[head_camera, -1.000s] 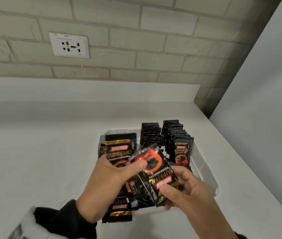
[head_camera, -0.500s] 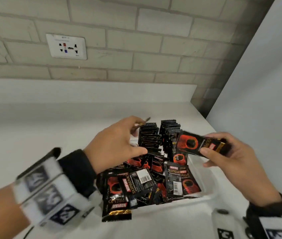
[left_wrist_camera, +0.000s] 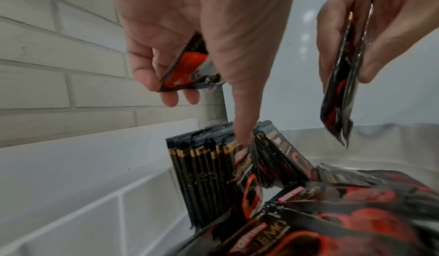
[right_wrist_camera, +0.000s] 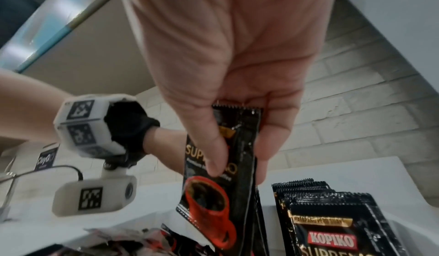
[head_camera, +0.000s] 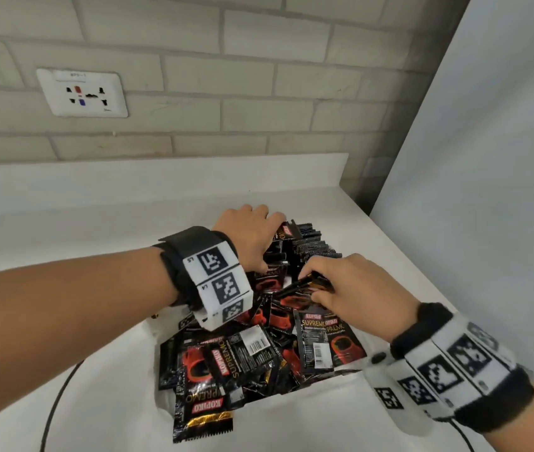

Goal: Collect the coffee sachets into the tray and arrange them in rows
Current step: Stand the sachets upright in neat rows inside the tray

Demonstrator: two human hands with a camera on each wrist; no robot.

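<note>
Both hands now down over the tray (head_camera: 161,398): left hand (head_camera: 246,234) pinching 1 sachet (left_wrist_camera: 187,68) at the standing rows (left_wrist_camera: 213,170), right hand (head_camera: 353,288) clamped on a sachet (right_wrist_camera: 213,185) lowered from mid-air; slotting imminent, loose pile (head_camera: 259,350) left.

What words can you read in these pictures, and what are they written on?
"KOPIKO": red label on the standing sachets.
"SUPREMO": gold letters on a loose sachet in the pile.
"L5" and "L4": left wrist band.
Sachet in the right hand: only "SUP" shows, the thumb hides the rest.
Wall socket label, barcode numbers, wall sticker: too small or blurred.
</note>
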